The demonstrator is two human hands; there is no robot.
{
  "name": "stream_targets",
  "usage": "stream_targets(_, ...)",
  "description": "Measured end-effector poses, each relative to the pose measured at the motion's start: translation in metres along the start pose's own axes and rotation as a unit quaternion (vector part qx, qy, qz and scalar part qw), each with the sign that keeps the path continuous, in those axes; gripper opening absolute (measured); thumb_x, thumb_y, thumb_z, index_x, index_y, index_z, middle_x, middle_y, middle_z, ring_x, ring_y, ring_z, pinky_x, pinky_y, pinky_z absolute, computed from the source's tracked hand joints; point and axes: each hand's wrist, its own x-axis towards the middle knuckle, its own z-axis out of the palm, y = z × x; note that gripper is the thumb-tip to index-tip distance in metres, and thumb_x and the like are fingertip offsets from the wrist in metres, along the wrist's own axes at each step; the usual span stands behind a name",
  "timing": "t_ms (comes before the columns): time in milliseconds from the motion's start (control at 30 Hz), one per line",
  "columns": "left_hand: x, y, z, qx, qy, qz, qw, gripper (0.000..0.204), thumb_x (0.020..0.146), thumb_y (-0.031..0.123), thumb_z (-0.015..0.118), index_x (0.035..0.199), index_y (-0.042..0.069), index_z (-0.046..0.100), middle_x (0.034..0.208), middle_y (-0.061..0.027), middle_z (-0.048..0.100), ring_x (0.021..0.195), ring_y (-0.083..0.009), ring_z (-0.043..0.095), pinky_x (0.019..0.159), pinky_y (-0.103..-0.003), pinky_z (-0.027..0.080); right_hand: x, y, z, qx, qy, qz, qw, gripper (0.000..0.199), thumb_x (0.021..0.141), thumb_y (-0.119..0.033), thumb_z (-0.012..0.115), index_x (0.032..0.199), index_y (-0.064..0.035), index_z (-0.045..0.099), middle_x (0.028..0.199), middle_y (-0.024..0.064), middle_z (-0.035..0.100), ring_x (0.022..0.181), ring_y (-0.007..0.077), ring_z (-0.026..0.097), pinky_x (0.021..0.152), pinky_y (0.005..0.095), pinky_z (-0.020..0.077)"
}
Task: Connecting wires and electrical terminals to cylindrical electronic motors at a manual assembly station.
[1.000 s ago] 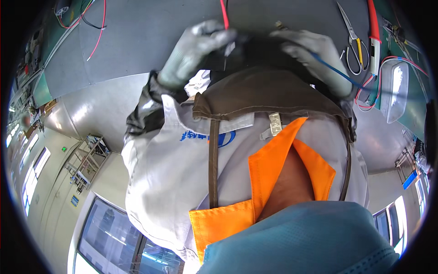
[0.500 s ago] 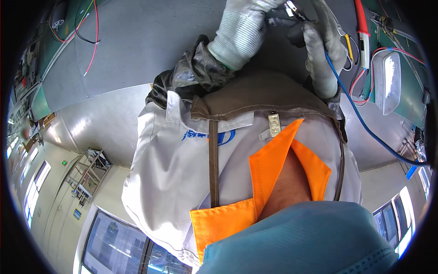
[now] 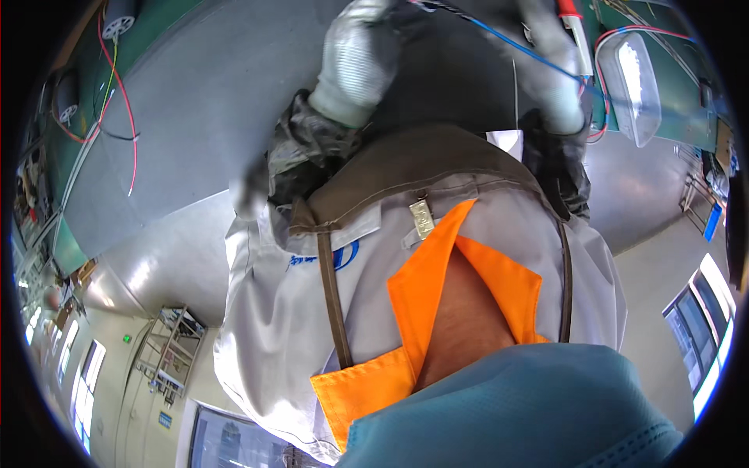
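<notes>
Both gloved hands up at the top edge: left hand (image 3: pixel 360 58) and right hand (image 3: pixel 550 66) with a blue wire (image 3: pixel 519 48) strung between them. Clear plastic cover (image 3: pixel 636 74) lies just right of the right grip, on the grey bench (image 3: pixel 203 117).

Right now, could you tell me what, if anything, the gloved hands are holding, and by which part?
A thin blue wire runs between the left hand and right hand; the grip itself is blurred and cut off, so the exact place cannot be told.

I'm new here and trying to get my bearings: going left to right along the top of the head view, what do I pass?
Red wire → left hand in a grey glove → blue wire → right hand → clear plastic cover.
</notes>
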Motion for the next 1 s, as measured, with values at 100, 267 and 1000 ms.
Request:
stream_targets(100, -0.003, 0.001, -0.013, -0.062, 0.036, -0.046, 0.996, 0.034, 0.106, 0.024, 0.054, 0.134, 0.006, 0.061, 0.129, -0.0126, 0.068, 0.112, -0.0220, 0.064, 0.104, -0.044, 0.048, -0.012, 0.071, -0.040, -0.341, 0.067, 0.125, 0.929, 0.047, 0.097, -0.027, 0.067, 0.140, -0.0108, 0.060, 0.114, 0.0241, 0.071, 0.105, 0.0409, 0.068, 0.090, 0.0434, 0.0541)
stream_targets(267, -0.003, 0.007, -0.012, 0.082, 0.053, 0.018, 0.995, 0.022, 0.106, 0.013, 0.054, 0.116, -0.002, 0.067, 0.102, -0.0094, 0.073, 0.088, -0.0163, 0.069, 0.080, -0.028, 0.055, -0.002, 0.139, -0.047, -0.222, 0.084, 0.124, 0.963, 0.043, 0.091, -0.018, 0.073, 0.133, -0.0075, 0.068, 0.106, 0.0187, 0.074, 0.092, 0.0292, 0.072, 0.081, 0.0346, 0.0569)
stream_targets(1000, 0.001, 0.016, -0.006, 0.039, -0.031, 0.032, 0.998, 0.033, 0.106, 0.020, 0.054, 0.128, -0.005, 0.058, 0.127, -0.0180, 0.065, 0.118, -0.0282, 0.063, 0.101, -0.047, 0.054, 0.160, 0.052, 0.024, 0.045, -0.090, 0.093, 0.991, 0.043, 0.092, -0.035, 0.079, 0.119, -0.0028, 0.073, 0.085, 0.0065, 0.073, 0.078, 0.0058, 0.061, 0.074, 0.0282, 0.0530)
